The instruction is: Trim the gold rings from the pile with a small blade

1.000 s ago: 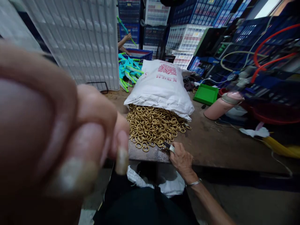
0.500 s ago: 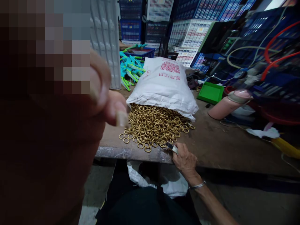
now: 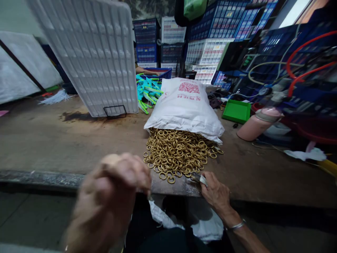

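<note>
A heap of brass rings (image 3: 177, 153) spills from the open mouth of a white sack (image 3: 185, 105) onto a worn brown table (image 3: 65, 140). My right hand (image 3: 214, 191) rests at the table's near edge, closed on a small metal tool (image 3: 200, 178) whose tip lies by the nearest rings. My left hand (image 3: 113, 196) hangs in front of the table edge, blurred by motion, its fingers curled into a loose fist; I cannot make out whether anything is in it.
A large white ribbed plastic tray (image 3: 92, 52) leans upright at the back left. Teal and green plastic parts (image 3: 147, 91), a green tray (image 3: 237, 110) and a pink cylinder (image 3: 255, 123) lie behind and to the right. Stacked crates (image 3: 207, 45) and hoses fill the back. A white bag (image 3: 184, 218) sits under the table.
My left hand has dropped from right in front of the camera down to the table's near edge, uncovering the left side of the table. My right hand has stayed by the rings.
</note>
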Tool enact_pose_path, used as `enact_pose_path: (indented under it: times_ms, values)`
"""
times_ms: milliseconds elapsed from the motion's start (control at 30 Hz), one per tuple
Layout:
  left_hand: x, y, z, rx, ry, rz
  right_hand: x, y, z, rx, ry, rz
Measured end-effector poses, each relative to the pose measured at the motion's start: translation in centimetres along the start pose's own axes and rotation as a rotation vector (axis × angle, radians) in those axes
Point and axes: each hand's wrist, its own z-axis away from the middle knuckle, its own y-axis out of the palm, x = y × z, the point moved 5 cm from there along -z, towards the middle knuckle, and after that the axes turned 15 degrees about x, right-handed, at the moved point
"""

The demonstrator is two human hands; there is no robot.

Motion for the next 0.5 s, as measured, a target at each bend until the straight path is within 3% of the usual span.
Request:
enact_pose_path:
  times_ms: [33,67,167,267,367,500]
  values:
    - [1.4,1.2,-0.7,0.085,-0.011,0.09,0.1,0.0,0.0,0.018,-0.02,-0.057]
    - [3.7,2.0,-0.8,0.126,-0.12,0.132,0.3,0.0,0.0,0.042,-0.035,-0.132]
    - [11.4,3.0,0.9,0.162,-0.383,0.065,1.6,-0.1,-0.2,0.145,-0.047,-0.451]
    - [16.3,3.3,2.7,0.222,-0.304,-0.185,3.8,-0.1,-0.2,0.291,-0.058,-0.777]
    - [17.8,3.8,3.7,0.331,-0.133,-0.385,6.0,0.3,0.3,0.445,-0.082,-1.008]
    - [17.5,4.3,4.1,0.428,-0.006,-0.463,7.4,1.2,1.3,0.613,-0.032,-1.257]
